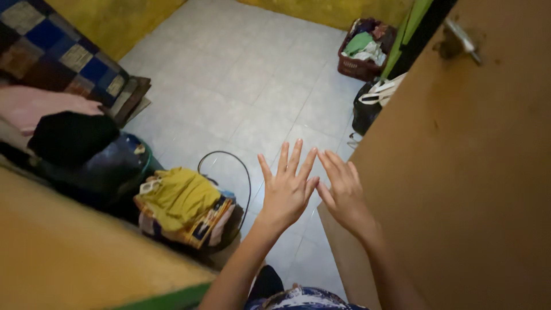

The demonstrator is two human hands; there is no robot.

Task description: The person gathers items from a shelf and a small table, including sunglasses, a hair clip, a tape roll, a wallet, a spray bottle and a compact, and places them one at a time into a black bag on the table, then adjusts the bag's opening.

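My left hand [286, 186] and my right hand [343, 192] are both stretched out in front of me, side by side, backs up, fingers spread and empty. They hover above the pale tiled floor [247, 86]. The right hand is close to the edge of a brown wooden door [459, 172] on the right, and I cannot tell whether it touches it. Left of my hands lies a pile of folded clothes [183, 206] with a yellow garment on top.
A black cable [244, 169] loops on the floor by the pile. A red basket of clothes [364, 49] and a black bag [367, 106] stand at the back right. A checkered mattress [51, 51] and a dark bundle [80, 143] lie at the left. Yellow walls surround the room.
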